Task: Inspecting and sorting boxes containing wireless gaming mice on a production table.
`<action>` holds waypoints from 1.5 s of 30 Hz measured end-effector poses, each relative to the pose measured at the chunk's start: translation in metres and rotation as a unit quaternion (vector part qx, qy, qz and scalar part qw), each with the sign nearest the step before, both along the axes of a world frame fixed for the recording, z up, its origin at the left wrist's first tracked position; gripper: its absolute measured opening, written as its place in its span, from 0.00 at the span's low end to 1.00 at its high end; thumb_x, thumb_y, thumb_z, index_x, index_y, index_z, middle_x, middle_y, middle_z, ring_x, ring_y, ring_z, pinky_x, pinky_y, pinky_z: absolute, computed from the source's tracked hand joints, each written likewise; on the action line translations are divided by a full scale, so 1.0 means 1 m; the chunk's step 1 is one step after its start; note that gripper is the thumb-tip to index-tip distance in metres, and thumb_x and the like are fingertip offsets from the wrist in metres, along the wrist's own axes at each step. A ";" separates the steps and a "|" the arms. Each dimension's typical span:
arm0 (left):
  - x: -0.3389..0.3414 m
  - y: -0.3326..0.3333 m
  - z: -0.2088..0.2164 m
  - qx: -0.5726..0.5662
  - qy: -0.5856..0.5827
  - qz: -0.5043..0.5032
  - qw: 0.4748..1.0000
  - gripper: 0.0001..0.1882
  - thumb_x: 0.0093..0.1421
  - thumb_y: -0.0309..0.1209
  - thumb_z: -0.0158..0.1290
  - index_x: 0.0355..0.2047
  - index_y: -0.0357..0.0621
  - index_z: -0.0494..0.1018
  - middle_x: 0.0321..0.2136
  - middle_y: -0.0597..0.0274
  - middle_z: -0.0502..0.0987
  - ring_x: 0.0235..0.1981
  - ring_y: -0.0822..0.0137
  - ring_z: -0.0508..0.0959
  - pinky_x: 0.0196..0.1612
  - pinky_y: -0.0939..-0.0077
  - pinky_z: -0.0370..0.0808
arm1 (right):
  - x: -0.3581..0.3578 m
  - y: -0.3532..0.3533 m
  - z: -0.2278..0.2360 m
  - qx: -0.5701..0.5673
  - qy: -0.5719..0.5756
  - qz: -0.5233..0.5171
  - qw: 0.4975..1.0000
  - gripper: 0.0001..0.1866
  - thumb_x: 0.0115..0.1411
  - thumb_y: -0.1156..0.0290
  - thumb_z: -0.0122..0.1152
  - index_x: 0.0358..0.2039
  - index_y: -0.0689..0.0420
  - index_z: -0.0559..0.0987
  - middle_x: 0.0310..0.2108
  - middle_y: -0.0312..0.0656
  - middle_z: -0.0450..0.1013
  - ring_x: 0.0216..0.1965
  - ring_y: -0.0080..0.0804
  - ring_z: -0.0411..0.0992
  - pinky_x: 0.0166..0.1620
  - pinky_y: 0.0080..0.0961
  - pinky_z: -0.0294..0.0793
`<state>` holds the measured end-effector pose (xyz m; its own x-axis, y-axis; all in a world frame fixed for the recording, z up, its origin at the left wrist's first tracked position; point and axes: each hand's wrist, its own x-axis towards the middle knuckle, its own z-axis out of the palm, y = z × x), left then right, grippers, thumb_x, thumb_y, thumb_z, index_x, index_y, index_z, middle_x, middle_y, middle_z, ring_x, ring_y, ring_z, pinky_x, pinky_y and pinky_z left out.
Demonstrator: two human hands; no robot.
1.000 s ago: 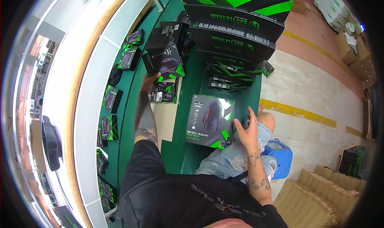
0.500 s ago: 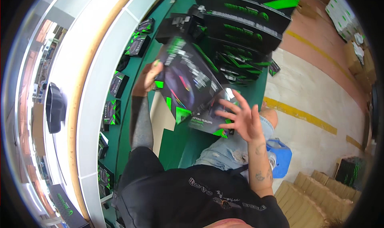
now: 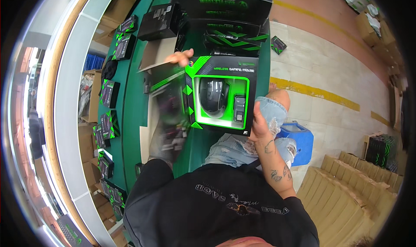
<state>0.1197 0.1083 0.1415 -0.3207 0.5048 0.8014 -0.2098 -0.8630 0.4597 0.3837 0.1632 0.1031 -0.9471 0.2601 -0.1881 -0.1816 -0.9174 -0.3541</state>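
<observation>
My right hand [image 3: 259,124] is closed on the lower right edge of a black mouse box [image 3: 223,67], which faces up at me. Through its green-edged window show a dark computer mouse [image 3: 212,97] and a small black USB part [image 3: 238,108]. At that box's upper left corner are the bent fingers of my left hand [image 3: 180,57]. Below them is a motion-blurred black-and-green box [image 3: 167,101], which my left hand appears to grip by its top; the blur hides the exact hold. It covers part of my left forearm.
Stacked large black cartons [image 3: 229,6] stand at the far end of the green table [image 3: 134,147]. A black box [image 3: 158,21] is beside them. Several small boxes [image 3: 108,93] line the left side. One box [image 3: 278,45] lies on the floor, and a blue stool [image 3: 299,143] is at my right.
The box in my left hand has swung left and down, blurring. My right hand, open before, now holds the windowed mouse box up. The view has shifted to the right.
</observation>
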 end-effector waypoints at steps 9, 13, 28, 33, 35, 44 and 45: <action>0.007 -0.014 0.042 0.031 0.031 -0.097 0.994 0.07 0.59 0.36 0.47 0.37 0.53 0.68 0.34 0.69 0.69 0.48 0.65 0.63 0.61 0.59 0.44 | 0.000 -0.003 -0.013 0.021 0.133 -0.027 0.991 0.31 0.58 0.47 0.45 0.52 0.61 0.63 0.47 0.43 0.67 0.46 0.32 0.68 0.48 0.30 0.69; 0.025 -0.045 0.061 -0.431 0.270 0.347 0.788 0.43 0.36 0.36 0.66 0.54 0.43 0.60 0.55 0.52 0.58 0.58 0.56 0.58 0.58 0.65 0.56 | -0.015 -0.006 0.020 0.235 -0.164 -0.052 0.957 0.26 0.64 0.55 0.39 0.54 0.63 0.60 0.52 0.46 0.62 0.53 0.35 0.61 0.55 0.27 0.58; -0.109 -0.086 -0.131 -0.653 -0.361 0.380 0.547 0.34 0.51 0.50 0.55 0.50 0.37 0.65 0.46 0.57 0.70 0.43 0.65 0.72 0.41 0.72 0.72 | -0.023 -0.010 0.048 0.702 -0.268 -0.038 0.659 0.38 0.47 0.59 0.63 0.58 0.52 0.59 0.59 0.62 0.45 0.59 0.56 0.48 0.57 0.39 0.53; -0.111 -0.044 -0.147 -0.448 -0.429 0.359 0.698 0.31 0.51 0.51 0.54 0.47 0.43 0.65 0.46 0.60 0.68 0.52 0.68 0.63 0.55 0.66 0.58 | -0.025 -0.012 0.042 0.699 -0.262 -0.034 0.665 0.38 0.47 0.59 0.64 0.57 0.52 0.59 0.59 0.63 0.45 0.58 0.57 0.50 0.56 0.40 0.55; -0.112 -0.029 -0.141 -0.417 -0.526 0.379 0.638 0.25 0.52 0.44 0.55 0.47 0.48 0.65 0.45 0.63 0.69 0.54 0.71 0.59 0.53 0.53 0.55 | -0.021 -0.013 0.042 0.698 -0.260 -0.040 0.666 0.38 0.46 0.59 0.64 0.57 0.51 0.59 0.59 0.63 0.46 0.58 0.57 0.50 0.56 0.39 0.55; -0.111 -0.022 -0.112 -0.425 -0.220 0.250 0.842 0.44 0.41 0.17 0.51 0.60 0.49 0.46 0.49 0.61 0.64 0.48 0.64 0.66 0.50 0.72 0.63 | -0.022 -0.011 0.044 0.685 -0.266 -0.033 0.677 0.38 0.46 0.57 0.64 0.57 0.51 0.60 0.58 0.63 0.46 0.59 0.57 0.50 0.57 0.39 0.55; -0.105 -0.007 -0.099 -0.436 -0.268 0.288 0.810 0.44 0.44 0.20 0.53 0.60 0.48 0.46 0.50 0.60 0.63 0.48 0.63 0.66 0.49 0.71 0.64 | -0.020 -0.009 0.043 0.685 -0.271 -0.036 0.675 0.38 0.46 0.57 0.64 0.57 0.51 0.60 0.58 0.63 0.46 0.59 0.57 0.50 0.57 0.39 0.55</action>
<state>0.0149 0.1015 0.0426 -0.8881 0.4461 -0.1105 -0.2585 -0.2860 0.9227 0.3640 0.1538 0.1464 -0.8112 0.5835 -0.0388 0.2890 0.3423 -0.8940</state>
